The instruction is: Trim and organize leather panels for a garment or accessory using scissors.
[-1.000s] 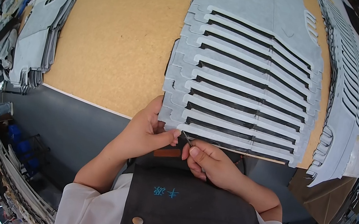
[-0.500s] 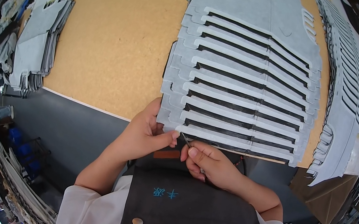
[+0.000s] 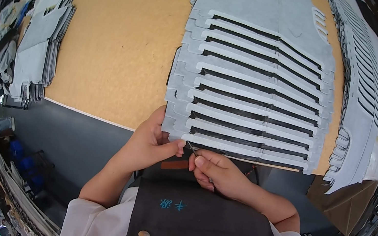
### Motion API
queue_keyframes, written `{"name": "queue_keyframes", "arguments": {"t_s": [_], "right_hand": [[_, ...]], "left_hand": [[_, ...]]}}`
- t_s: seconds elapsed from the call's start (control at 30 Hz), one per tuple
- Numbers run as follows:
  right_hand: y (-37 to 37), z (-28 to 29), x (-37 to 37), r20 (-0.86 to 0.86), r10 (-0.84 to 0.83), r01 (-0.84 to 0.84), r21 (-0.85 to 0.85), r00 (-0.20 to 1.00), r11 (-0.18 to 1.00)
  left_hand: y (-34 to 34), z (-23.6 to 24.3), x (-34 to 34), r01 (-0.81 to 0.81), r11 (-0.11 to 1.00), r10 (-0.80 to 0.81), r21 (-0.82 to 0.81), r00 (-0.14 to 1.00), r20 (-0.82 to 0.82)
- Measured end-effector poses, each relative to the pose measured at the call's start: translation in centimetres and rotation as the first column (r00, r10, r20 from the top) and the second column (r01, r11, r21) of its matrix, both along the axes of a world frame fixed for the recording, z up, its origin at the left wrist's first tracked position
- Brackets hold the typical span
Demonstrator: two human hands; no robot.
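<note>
A stack of pale grey sheet pieces (image 3: 250,9) with rows of long dark slots lies on the tan board, its near edge just in front of me. My left hand (image 3: 148,139) is closed on the near left corner of the stack, thumb on top and the other fingers partly hidden beneath. Pinched in my right hand (image 3: 219,171) is a thin pointed metal tool (image 3: 191,147), whose tip meets the near edge of the sheet beside my left thumb. Its exact kind is too small to make out.
The tan board (image 3: 116,47) spreads to the left, ending at a pale front edge. At its far left stands a pile of grey sheets (image 3: 37,47). More slotted grey pieces (image 3: 356,139) lie along the right side. Below the right edge is a brown box (image 3: 343,204).
The slotted stack sits slightly further left in view, and both hands have shifted a little with it. The tool tip stays at the near edge by my left thumb.
</note>
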State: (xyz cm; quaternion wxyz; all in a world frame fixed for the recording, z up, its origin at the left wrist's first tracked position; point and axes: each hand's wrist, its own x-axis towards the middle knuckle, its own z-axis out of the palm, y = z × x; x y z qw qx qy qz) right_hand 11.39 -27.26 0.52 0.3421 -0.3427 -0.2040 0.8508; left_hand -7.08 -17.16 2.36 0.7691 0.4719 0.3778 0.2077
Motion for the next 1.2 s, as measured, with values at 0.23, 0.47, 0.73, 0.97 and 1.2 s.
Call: {"name": "queue_keyframes", "arguments": {"t_s": [0.23,0.47,0.73,0.97,1.2], "right_hand": [[0.2,0.1,0.2,0.006,0.016,-0.016,-0.01,1.0,1.0],[0.2,1.0,1.3,0.145,0.12,-0.127,0.043,0.982,0.991],[0.2,4.3,5.1,0.173,-0.075,0.05,0.145,0.982,0.988],[0.3,3.1,4.4,0.124,-0.101,0.097,0.035,0.987,0.995],[0.7,2.3,4.0,0.143,0.014,-0.016,0.011,0.99,1.0]], "left_hand": [[0.1,0.0,0.0,0.001,1.0,-0.001,-0.008,1.0,-0.016],[-0.8,1.2,-0.6,-0.06,0.979,0.109,0.196,0.962,-0.249],[-1.2,1.7,-2.4,-0.212,0.977,0.209,-0.021,0.973,-0.098],[0.0,0.9,0.3,-0.094,0.995,0.097,-0.045,0.993,0.066],[0.7,0.2,1.8,-0.055,0.994,0.057,0.09,0.998,-0.018]]}}
